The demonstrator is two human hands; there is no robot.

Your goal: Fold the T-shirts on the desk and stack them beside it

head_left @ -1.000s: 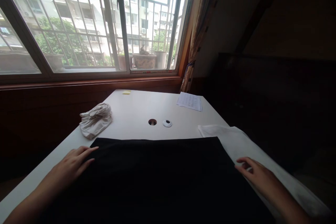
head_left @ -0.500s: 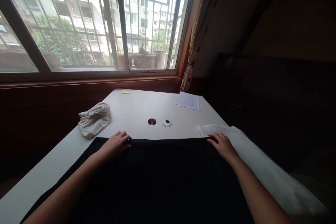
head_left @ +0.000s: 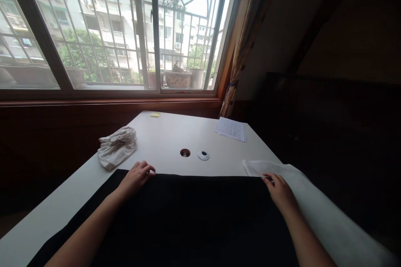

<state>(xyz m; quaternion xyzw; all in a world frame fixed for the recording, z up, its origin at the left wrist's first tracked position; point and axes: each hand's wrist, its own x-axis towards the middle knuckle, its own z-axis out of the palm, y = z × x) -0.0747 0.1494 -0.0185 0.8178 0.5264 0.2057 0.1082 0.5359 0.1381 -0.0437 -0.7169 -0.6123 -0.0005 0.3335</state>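
A large black cloth (head_left: 200, 217) lies spread over the near part of the white table (head_left: 175, 133), its far edge running nearly straight across. My left hand (head_left: 138, 177) pinches that far edge near the cloth's left corner, fingers curled over it. At the far right corner, my right hand (head_left: 278, 190) grips the edge between thumb and fingers. Both forearms reach over the cloth. Beside my right hand, a thin white sheet of material (head_left: 313, 200) lies along the table's right side, partly beneath the black cloth.
A crumpled off-white cloth (head_left: 117, 148) lies on the left edge. Beyond the black cloth are a round cable hole (head_left: 185, 153), its white cover (head_left: 203, 155), papers (head_left: 231, 129) and a yellow note (head_left: 155, 114). A barred window (head_left: 125, 41) and a curtain (head_left: 233, 75) stand behind.
My right hand has shifted slightly right to the corner of the black cloth and closed there. My left hand stays at the far edge. The whole view has tilted slightly.
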